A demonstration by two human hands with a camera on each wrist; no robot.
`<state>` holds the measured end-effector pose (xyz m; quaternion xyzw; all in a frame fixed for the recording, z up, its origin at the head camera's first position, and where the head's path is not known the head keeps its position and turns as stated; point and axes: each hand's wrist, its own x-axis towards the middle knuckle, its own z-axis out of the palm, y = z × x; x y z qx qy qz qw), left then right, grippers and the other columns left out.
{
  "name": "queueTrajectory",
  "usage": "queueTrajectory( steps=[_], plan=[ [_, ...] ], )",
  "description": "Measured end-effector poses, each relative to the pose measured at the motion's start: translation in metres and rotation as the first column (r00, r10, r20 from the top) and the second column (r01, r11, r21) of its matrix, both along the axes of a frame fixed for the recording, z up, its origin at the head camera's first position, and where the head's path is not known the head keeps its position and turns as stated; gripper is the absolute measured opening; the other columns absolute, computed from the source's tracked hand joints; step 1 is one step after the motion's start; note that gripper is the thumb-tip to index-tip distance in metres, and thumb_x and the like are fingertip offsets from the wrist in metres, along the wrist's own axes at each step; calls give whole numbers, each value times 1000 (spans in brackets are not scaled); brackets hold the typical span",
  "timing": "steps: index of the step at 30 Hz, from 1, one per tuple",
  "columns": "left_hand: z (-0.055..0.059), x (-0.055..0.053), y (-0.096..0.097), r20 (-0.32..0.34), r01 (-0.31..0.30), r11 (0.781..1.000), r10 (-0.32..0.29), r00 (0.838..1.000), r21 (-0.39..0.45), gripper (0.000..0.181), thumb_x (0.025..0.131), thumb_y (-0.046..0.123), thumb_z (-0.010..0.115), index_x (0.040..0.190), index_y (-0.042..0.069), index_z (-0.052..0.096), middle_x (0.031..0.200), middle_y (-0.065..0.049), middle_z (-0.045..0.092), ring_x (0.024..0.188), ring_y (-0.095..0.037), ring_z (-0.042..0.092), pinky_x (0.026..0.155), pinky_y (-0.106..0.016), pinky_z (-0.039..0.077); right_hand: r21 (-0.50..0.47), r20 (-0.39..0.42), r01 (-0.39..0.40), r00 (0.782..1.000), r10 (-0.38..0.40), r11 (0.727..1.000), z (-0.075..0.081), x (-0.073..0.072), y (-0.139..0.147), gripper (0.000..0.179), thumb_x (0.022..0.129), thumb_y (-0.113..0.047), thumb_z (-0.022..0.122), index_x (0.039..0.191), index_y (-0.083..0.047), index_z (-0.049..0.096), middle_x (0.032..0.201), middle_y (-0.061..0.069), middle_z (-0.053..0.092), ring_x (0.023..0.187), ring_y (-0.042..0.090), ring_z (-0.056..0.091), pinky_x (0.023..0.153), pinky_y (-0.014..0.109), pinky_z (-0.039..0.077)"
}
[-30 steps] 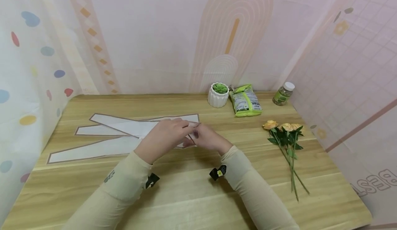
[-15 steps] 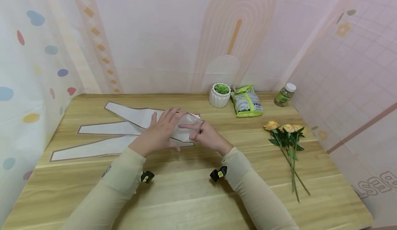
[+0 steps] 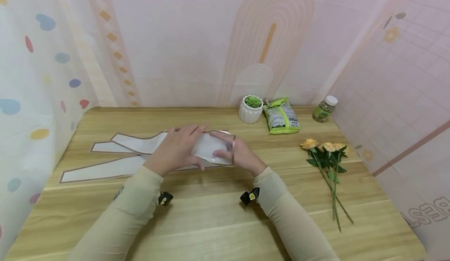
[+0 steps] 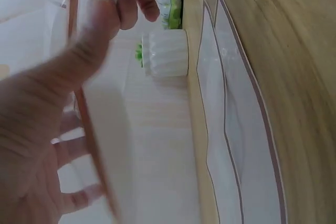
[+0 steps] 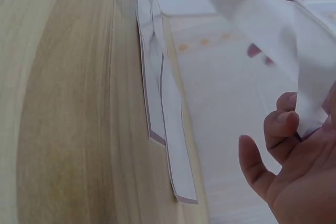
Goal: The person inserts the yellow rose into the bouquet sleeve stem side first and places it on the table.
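Note:
A tapered white bouquet sleeve (image 3: 207, 148) with clear film and a brown border is lifted above the table, its wide end to the right. My left hand (image 3: 177, 147) holds it around the middle, the thumb on the near side and fingers (image 4: 71, 150) across it in the left wrist view. At the wide end is my right hand (image 3: 244, 156). Its index finger and thumb stand apart, seen through the film; the other fingers (image 5: 281, 124) bend outside it. Two similar sleeves lie beneath: a lower sleeve (image 3: 102, 168) and an upper one (image 3: 109, 147).
Along the back stand a white potted succulent (image 3: 250, 110), a green and grey packet (image 3: 282, 116) and a white-capped jar (image 3: 325, 109). Several yellow roses (image 3: 328, 147) lie at the right, stems toward the front. Patterned cloth (image 3: 175, 42) bounds the wooden table (image 3: 218, 229).
The hands have come apart from each other. The left hand has shifted left along the sleeve, which is now raised and bulging, and its wide edge now lies over the right fingers.

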<state>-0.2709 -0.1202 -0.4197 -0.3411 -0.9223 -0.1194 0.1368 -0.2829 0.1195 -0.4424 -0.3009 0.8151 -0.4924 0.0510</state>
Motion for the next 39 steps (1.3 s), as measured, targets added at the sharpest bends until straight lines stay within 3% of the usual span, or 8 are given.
queueTrajectory(
  steps=[5,10,14,20,22,29,35,39],
  plan=[
    [-5,0,7,27,60,998,-61,998,13,138,54,62,92,161,10,22,151,-16,42,139,-33,40,108,-68,29,30,-20,-19,1000,20,999,0,-1,-1,77,84,-15,82,153,-16,47,152,6,51,119,20,55,101,40,43],
    [-9,0,10,-14,85,996,-85,996,-1,111,72,50,89,157,10,30,146,-14,47,134,-33,46,103,-62,37,75,-49,-13,999,16,997,0,-1,-2,80,81,-16,85,152,-12,48,149,8,54,116,20,57,99,36,45],
    [-10,1,9,-72,45,998,-48,996,-47,101,74,48,87,153,7,39,138,-13,53,128,-33,50,97,-58,41,109,-78,-31,996,39,994,-1,-1,-3,82,80,-17,87,151,-8,48,151,11,52,126,23,55,105,37,44],
    [-10,5,12,73,30,999,-28,997,-36,135,57,61,92,159,6,24,152,-15,38,139,-35,36,106,-67,29,150,-14,-77,997,80,986,2,1,-3,85,83,-21,85,155,-13,41,135,13,61,108,20,60,91,33,51],
    [-11,6,15,86,44,999,-42,995,-25,140,54,65,91,159,5,20,155,-17,34,141,-36,34,106,-68,29,162,-11,-92,995,95,983,3,1,-4,87,83,-23,85,156,-14,40,127,11,64,100,18,62,85,32,53],
    [-16,4,21,-17,59,998,-59,998,-28,116,66,58,89,151,0,36,143,-16,48,130,-32,48,98,-57,43,146,4,-105,994,106,984,3,1,-7,82,82,-22,86,153,-13,45,125,7,65,95,14,64,82,29,55],
    [-15,3,26,58,53,999,-53,997,2,126,60,63,90,152,-1,32,148,-18,44,137,-33,41,104,-60,37,140,-2,-98,995,99,985,3,0,-7,80,84,-21,84,153,-10,44,119,9,65,94,18,63,79,32,55],
    [-14,2,26,74,22,1000,-22,997,-4,112,70,55,87,151,0,34,149,-17,44,138,-33,41,102,-59,41,167,-23,-67,997,72,984,2,-1,-5,78,85,-22,83,153,-12,45,133,11,62,105,20,60,90,34,51]
  ],
)
